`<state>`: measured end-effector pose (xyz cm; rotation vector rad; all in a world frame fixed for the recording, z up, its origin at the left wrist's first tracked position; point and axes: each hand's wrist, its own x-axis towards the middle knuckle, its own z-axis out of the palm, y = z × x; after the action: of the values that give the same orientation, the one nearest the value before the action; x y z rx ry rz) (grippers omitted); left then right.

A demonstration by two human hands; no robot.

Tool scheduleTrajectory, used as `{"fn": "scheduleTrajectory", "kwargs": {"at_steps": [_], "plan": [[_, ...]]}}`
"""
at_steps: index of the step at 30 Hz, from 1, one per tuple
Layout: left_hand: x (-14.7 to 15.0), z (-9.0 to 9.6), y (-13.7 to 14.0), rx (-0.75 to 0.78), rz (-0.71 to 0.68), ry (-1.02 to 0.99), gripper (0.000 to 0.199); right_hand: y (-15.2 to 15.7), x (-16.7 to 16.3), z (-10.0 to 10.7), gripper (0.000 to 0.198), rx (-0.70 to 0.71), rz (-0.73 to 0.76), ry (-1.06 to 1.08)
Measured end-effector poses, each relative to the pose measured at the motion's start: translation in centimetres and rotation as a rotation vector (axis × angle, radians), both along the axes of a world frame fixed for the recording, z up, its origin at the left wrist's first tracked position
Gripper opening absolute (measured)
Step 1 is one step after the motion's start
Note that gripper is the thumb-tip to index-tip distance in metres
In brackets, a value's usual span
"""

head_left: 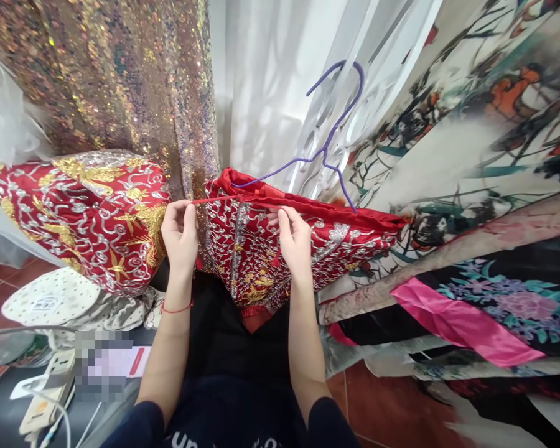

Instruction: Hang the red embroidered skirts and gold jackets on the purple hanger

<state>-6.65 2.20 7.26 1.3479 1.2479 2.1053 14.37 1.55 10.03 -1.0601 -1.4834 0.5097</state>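
A red skirt-like garment (pixel 256 249) with silver and gold embroidery lies across my lap, its waistband toward the top. A purple wire hanger (pixel 325 149) stands up from the waistband, its lower ends tucked inside the fabric. Between my hands a thin red drawstring (pixel 217 200) runs along the waistband, with what looks like a knot midway. My left hand (pixel 181 235) pinches the drawstring's left part, to the left of the garment. In front of the embroidery, my right hand (pixel 295 241) pinches its right part. A red string bracelet (pixel 177 308) circles my left wrist.
Another red embroidered piece (pixel 88 218) sits at left, beneath a gold sequinned cloth (pixel 135 81). Below it are dotted white fabric (pixel 51 302), a power strip (pixel 46 392) and cables. A white openwork rack (pixel 317 143) and printed fabrics (pixel 508 118) stand at right.
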Motion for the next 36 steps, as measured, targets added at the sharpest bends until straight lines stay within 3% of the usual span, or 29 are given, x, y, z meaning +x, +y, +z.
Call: {"fn": "scheduleTrajectory", "kwargs": {"at_steps": [4,9,11,13,16,18,20,23,25,27,31,34,36], "plan": [[0.1,0.0,-0.2,-0.002,-0.160,0.026,0.026,-0.6,0.3,0.6,0.028,-0.042,0.031,0.050],[1.6,0.3,0.8,-0.140,-0.493,0.154,0.036,-1.1,-0.1,0.5,0.028,-0.114,0.091,0.045],[2.4,0.3,1.3,-0.158,-0.553,0.147,0.035,-1.0,-0.3,0.2,0.032,-0.145,0.143,0.004],[2.8,0.3,1.7,-0.123,-0.518,0.089,0.031,-0.7,-0.6,-0.1,0.037,-0.140,0.120,-0.071],[2.3,0.5,1.4,-0.039,-0.423,0.002,0.019,-0.4,-0.7,-0.4,0.038,-0.146,-0.104,-0.238],[1.5,0.6,0.8,-0.057,-0.405,0.104,0.016,-0.4,-0.6,-0.4,0.030,-0.179,-0.215,-0.336],[0.6,0.7,0.0,-0.152,-0.403,0.345,0.022,-0.7,-0.5,-0.2,0.020,-0.212,-0.151,-0.412],[0.3,0.6,-0.6,-0.281,-0.238,0.613,0.022,-1.3,-0.6,0.6,0.011,-0.215,0.178,-0.431],[0.9,0.7,-0.5,-0.251,-0.033,0.553,0.025,-1.8,-0.9,1.2,0.013,-0.172,0.349,-0.358],[1.8,1.2,-0.1,-0.152,0.070,0.383,0.028,-2.2,-1.2,1.7,0.018,-0.109,0.398,-0.259],[3.4,2.5,0.6,0.048,0.048,0.131,0.032,-2.5,-1.2,2.3,0.027,-0.010,0.347,-0.143],[3.3,2.8,0.9,0.048,0.011,0.019,0.037,-2.4,-0.8,2.4,0.029,0.072,0.240,-0.148],[2.8,2.6,0.9,0.006,-0.140,0.029,0.037,-2.2,-0.6,2.3,0.028,0.116,0.188,-0.179]]}}
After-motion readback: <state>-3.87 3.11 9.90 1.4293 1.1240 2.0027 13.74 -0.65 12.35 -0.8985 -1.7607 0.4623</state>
